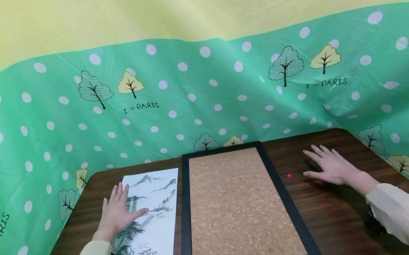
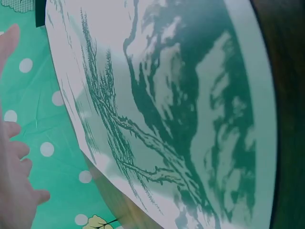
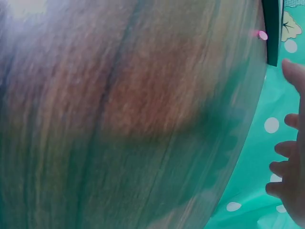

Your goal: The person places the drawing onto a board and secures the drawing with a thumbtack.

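Note:
My left hand (image 1: pixel 116 212) is held over the left side of a white sheet with an ink landscape painting (image 1: pixel 161 232), fingers spread and nothing in them. That painting fills much of the left wrist view, with the left fingers (image 2: pixel 18 148) at its edge. On the right, my right hand (image 1: pixel 331 167) hovers above the brown table with fingers straight and apart, its shadow below. A small pink push pin (image 1: pixel 289 176) lies between that hand and a black-framed cork board (image 1: pixel 241 206). In the right wrist view the pin (image 3: pixel 262 35) shows near the frame.
The dark wood table (image 1: pixel 304 227) has its far edge against a green and yellow cloth (image 1: pixel 198 88) printed with trees and white dots. Cloth also hangs along both sides. The cork board takes up the middle, reaching from the far edge to the near side.

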The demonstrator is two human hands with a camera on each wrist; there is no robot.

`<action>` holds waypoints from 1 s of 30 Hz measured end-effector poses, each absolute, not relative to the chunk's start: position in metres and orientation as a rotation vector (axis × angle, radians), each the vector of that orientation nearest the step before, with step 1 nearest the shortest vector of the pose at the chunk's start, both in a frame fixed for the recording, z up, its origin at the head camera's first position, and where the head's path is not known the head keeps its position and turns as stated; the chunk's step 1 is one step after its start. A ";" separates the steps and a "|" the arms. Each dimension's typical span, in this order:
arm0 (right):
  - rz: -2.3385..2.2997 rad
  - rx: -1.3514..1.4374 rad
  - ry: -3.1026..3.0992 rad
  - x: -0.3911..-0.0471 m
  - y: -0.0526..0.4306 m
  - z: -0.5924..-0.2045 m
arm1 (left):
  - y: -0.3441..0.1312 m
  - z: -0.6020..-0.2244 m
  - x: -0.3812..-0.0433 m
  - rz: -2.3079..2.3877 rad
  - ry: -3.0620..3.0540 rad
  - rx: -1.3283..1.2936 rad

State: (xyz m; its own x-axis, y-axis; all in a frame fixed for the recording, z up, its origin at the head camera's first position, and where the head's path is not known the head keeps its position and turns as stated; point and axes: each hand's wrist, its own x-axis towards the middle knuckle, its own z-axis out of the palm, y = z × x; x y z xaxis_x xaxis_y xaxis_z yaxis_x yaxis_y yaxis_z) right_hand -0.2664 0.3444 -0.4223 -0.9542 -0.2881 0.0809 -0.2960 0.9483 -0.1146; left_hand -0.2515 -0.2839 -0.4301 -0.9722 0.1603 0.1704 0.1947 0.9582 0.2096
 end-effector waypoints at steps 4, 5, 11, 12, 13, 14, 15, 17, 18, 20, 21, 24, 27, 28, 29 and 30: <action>0.291 0.464 -3.044 -0.265 0.342 -0.421 | -0.285 -0.427 -0.250 -0.366 -2.926 -0.279; 0.322 0.470 -3.041 -0.265 0.342 -0.420 | -0.286 -0.426 -0.249 -0.371 -2.921 -0.278; 0.510 0.518 -3.008 -0.263 0.338 -0.423 | -0.294 -0.423 -0.246 -0.427 -2.926 -0.231; 0.535 0.532 -3.000 -0.263 0.336 -0.424 | -0.295 -0.423 -0.245 -0.443 -2.933 -0.218; 0.556 0.548 -2.993 -0.263 0.335 -0.425 | -0.296 -0.422 -0.245 -0.462 -2.940 -0.202; 0.577 0.562 -2.984 -0.264 0.334 -0.426 | -0.296 -0.422 -0.244 -0.481 -2.949 -0.189; 0.601 0.572 -2.978 -0.264 0.332 -0.426 | -0.296 -0.422 -0.243 -0.501 -2.960 -0.173; 0.641 0.579 -2.967 -0.264 0.328 -0.427 | -0.297 -0.422 -0.243 -0.531 -2.983 -0.145; 0.661 0.583 -2.960 -0.264 0.327 -0.427 | -0.298 -0.422 -0.242 -0.550 -2.993 -0.131; 0.696 0.584 -2.952 -0.265 0.323 -0.428 | -0.298 -0.422 -0.241 -0.600 -3.007 -0.108; 0.715 0.581 -2.952 -0.266 0.322 -0.429 | -0.298 -0.421 -0.240 -0.623 -3.012 -0.097; 0.774 0.583 -2.961 -0.269 0.317 -0.431 | -0.300 -0.421 -0.238 -0.694 -3.034 -0.063; 0.864 0.562 -2.980 -0.272 0.311 -0.434 | -0.302 -0.420 -0.237 -0.752 -3.062 -0.030; 0.891 0.559 -2.983 -0.273 0.310 -0.434 | -0.303 -0.420 -0.236 -0.761 -3.072 -0.017; 0.919 0.548 -2.984 -0.273 0.308 -0.435 | -0.303 -0.420 -0.236 -0.767 -3.081 -0.008; 0.930 0.552 -2.981 -0.274 0.306 -0.435 | -0.304 -0.421 -0.235 -0.772 -3.090 0.006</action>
State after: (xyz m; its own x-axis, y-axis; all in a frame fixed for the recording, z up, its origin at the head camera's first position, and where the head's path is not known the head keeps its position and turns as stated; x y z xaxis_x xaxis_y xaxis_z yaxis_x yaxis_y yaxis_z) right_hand -0.2742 0.3064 -0.4351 -0.9391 -0.3357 0.0738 -0.3181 0.7675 -0.5565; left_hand -0.2350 -0.3041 -0.4208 -0.9991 0.0071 -0.0428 -0.0139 0.8825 0.4701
